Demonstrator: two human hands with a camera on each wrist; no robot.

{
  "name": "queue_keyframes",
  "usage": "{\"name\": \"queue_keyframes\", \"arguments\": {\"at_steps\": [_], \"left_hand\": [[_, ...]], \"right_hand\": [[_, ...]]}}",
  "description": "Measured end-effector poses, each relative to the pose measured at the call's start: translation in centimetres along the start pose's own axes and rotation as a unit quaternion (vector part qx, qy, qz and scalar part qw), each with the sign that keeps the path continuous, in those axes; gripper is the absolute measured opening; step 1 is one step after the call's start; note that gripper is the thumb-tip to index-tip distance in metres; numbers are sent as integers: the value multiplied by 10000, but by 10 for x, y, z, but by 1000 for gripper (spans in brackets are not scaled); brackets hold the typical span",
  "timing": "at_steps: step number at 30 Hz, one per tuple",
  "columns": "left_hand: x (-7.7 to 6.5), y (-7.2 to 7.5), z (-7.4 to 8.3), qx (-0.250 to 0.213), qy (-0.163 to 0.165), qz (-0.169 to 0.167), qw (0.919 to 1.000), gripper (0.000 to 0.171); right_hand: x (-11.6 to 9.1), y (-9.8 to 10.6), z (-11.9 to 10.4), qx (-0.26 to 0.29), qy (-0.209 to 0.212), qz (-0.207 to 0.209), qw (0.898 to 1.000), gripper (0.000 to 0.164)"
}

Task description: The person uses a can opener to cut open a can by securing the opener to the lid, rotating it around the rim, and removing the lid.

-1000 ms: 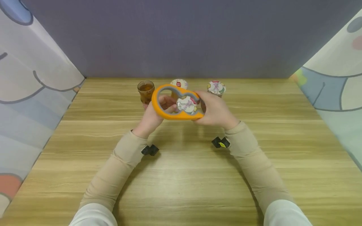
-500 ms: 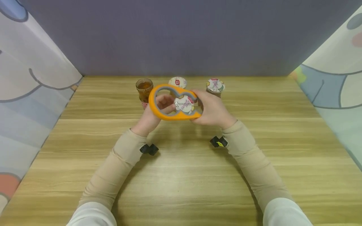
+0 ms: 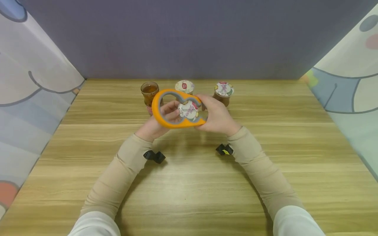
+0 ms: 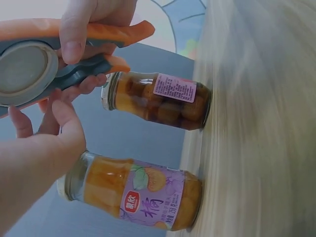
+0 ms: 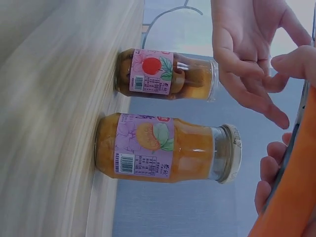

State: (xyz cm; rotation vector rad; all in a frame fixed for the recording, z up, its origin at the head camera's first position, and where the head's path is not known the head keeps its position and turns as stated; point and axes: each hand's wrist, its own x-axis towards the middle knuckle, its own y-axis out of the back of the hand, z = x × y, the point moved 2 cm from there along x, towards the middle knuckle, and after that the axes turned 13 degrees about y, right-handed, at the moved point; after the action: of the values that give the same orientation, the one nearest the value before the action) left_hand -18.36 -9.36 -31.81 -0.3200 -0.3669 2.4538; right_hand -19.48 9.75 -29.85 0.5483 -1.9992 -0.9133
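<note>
My right hand (image 3: pixel 218 116) grips an orange jar opener (image 3: pixel 157 109) with grey lining, held above the table. A round printed jar lid (image 3: pixel 189 110) sits in its smaller opening; the left wrist view shows the lid's pale underside. My left hand (image 3: pixel 153 127) is beside and below the opener, its fingers loosely bent near the lid. In the right wrist view those fingers hold nothing and look apart from the opener. Behind the left hand stands a lidless glass jar (image 3: pixel 149 91) of dark fruit, its red label partly hidden.
A lidded jar of orange segments (image 5: pixel 148 148) stands at the back middle, partly behind the opener in the head view. To its right is a lidded dark fruit jar (image 3: pixel 223 91). A grey wall (image 3: pixel 189 39) rises behind the wooden table (image 3: pixel 189 183).
The right hand and the jar opener, with the lid in it, have shifted slightly left. The left hand stays close to the opener. The jars stay standing in place.
</note>
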Motion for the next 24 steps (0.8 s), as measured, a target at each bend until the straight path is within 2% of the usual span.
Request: {"name": "queue_keyframes", "arguments": {"at_steps": [4,8,14,21,24], "left_hand": [[1,-1,-2,-224,39,-413,9989,40],[3,-2,-4,-259,78,-757,9968,48],[2,-2,-6,-252,146,-872,9958,61],[3,-2,-8,-380,-188,-1259,9911,45],[3,-2,-9,-499,-193,-1275,9904,40]], "right_hand": [[0,-1,0,-34,-66,-108,9999,78],[0,-1,-1,79,-29,-166,9998,80],[-1,-2,-3,214,153,-137,9996,84],[-2,-1,-6,12,270,-193,9994,90],[-3,0,-6,16,242,-202,9995,91]]}}
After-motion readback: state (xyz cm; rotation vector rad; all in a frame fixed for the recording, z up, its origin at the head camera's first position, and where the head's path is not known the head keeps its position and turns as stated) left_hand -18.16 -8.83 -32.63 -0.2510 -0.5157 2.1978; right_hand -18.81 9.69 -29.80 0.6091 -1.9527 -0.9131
